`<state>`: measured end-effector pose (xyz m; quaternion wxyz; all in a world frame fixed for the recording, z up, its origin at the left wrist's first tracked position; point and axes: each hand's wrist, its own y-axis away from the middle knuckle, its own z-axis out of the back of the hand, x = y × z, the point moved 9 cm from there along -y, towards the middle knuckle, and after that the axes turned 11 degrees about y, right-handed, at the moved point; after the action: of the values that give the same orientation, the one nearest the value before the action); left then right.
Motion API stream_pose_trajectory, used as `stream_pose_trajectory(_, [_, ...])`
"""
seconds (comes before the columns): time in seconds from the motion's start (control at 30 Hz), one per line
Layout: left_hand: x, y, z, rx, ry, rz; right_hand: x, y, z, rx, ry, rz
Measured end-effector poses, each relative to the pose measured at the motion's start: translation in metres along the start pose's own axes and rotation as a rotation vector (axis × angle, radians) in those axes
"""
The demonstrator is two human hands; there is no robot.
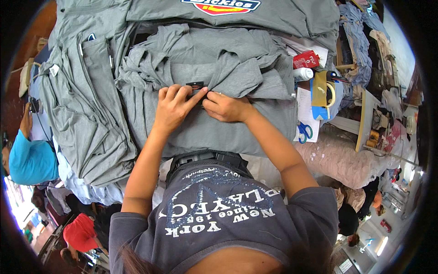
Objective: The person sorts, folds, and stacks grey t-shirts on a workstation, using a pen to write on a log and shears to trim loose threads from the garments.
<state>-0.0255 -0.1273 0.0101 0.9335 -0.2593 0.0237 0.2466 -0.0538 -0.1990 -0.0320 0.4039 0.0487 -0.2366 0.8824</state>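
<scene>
Grey knit shirt (237,64), bunched across the middle of the garment stack (219,137), is pinched in my left hand (173,109) and right hand (226,108) beside its black neck label (195,85), probably to steady the cloth, with blue-handled scissors (301,129) near the stack's right edge.

Work surface: top nearly all hidden under grey cloth. Left: creased grey garments (84,123) heaped together, small white tags showing. Middle: grey shirt (191,50), rumpled, over flatter grey cloth (219,137). Far side: another grey garment (296,20), bright printed patch. Right side, close together: red box (305,60), white bottle (303,74), tape roll (333,96), lined paper (305,102). Blue-handled scissors (301,129) on the paper's near part. Layer directly beneath box and bottle: cannot tell.
</scene>
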Motion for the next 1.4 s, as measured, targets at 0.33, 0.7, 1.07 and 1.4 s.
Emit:
stream_pose_trajectory(0.33, [0.008, 0.008, -0.005, -0.024, 0.039, 0.052, 0.003, -0.005, 0.008, -0.023, 0.184, 0.007])
stream_pose_trajectory(0.7, [0.025, -0.021, 0.005, -0.133, 0.046, 0.043, 0.006, -0.008, 0.018, -0.077, 0.300, 0.048])
stream_pose_trajectory(1.07, [0.024, -0.001, 0.039, -0.362, -0.073, 0.126, -0.040, -0.027, 0.067, -0.142, 0.620, -0.043])
stream_pose_trajectory(1.4, [-0.010, 0.018, -0.029, 0.032, -0.035, 0.243, -0.118, 0.024, 0.134, -0.252, 0.260, -0.635])
